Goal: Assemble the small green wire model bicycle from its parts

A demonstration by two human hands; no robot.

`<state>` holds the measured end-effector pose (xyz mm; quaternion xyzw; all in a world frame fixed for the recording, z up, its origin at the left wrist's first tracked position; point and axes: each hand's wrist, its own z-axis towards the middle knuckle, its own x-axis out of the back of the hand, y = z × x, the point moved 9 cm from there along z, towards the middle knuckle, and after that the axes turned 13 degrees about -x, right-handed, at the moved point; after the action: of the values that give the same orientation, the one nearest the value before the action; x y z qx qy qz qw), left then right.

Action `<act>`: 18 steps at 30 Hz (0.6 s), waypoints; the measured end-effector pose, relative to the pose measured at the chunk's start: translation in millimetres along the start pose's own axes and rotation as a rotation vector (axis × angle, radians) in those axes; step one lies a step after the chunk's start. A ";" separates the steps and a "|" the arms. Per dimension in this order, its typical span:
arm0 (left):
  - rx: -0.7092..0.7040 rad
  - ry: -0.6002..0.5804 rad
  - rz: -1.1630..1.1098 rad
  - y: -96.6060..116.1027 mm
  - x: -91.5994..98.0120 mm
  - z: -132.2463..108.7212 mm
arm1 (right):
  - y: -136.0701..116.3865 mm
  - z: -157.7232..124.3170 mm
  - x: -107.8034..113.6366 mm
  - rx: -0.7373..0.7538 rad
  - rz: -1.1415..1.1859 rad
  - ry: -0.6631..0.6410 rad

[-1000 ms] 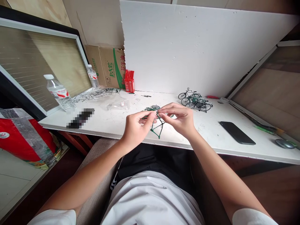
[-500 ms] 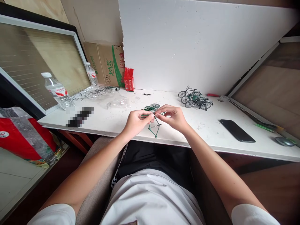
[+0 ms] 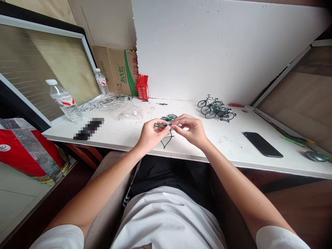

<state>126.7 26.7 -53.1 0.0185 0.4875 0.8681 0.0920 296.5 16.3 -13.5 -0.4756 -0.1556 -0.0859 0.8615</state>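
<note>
Over the table's front part, my left hand [image 3: 155, 133] pinches a small green model bicycle frame [image 3: 167, 141], whose tubes hang below the fingertips. Thin green prongs stick out across the left fingers. My right hand [image 3: 190, 128] meets the left at the fingertips, thumb and forefinger closed at the same end of the frame. Whether a tiny part sits between the right fingertips is hidden. Just behind the hands lie loose green parts [image 3: 165, 119] and a small spoked wheel [image 3: 172, 116], partly covered by the fingers.
Small model bicycles [image 3: 216, 109] stand at the back right of the white table [image 3: 223, 141]. A black phone [image 3: 263, 144] lies to the right. Leftward are a water bottle [image 3: 63, 100], plastic bags [image 3: 129, 112] and dark part sprues [image 3: 111, 101]. A red box [image 3: 143, 88] stands behind.
The green frame has swung in my fingers; its hanging end sits higher and further left. Both hands stay together in nearly the same place.
</note>
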 end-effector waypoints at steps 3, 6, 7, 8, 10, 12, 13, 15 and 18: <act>-0.013 0.008 0.004 0.9 0.6 -0.6 | -1.5 -0.3 1.6 0.011 -0.009 0.025; 0.016 -0.008 -0.039 1.5 -3.3 -2.1 | -1.2 -0.5 2.1 0.006 -0.021 0.029; 0.032 -0.010 -0.065 1.5 -5.1 -2.7 | -1.0 -0.5 2.0 0.005 -0.025 0.028; 0.047 -0.007 -0.090 1.5 -6.6 -3.1 | -0.7 -0.5 1.8 0.006 -0.030 0.030; 0.077 0.024 -0.134 -0.4 -7.4 -3.4 | 1.1 -0.2 0.7 0.004 -0.039 0.036; 0.123 0.071 -0.180 -8.0 -6.1 -3.3 | 5.6 0.8 -1.8 -0.004 -0.057 0.043; 0.155 0.090 -0.202 -14.3 -5.0 -3.3 | 8.9 1.4 -3.7 -0.011 -0.073 0.045; 0.225 0.104 -0.240 -30.0 -3.1 -3.2 | 16.5 2.7 -9.3 -0.019 -0.127 0.033; 0.312 0.058 -0.292 -52.4 -2.9 -3.5 | 26.8 3.1 -19.5 0.003 -0.218 -0.018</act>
<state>136.6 49.8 -99.4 -0.0633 0.6159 0.7597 0.1990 285.6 33.2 -40.0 -0.4553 -0.2143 -0.1748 0.8463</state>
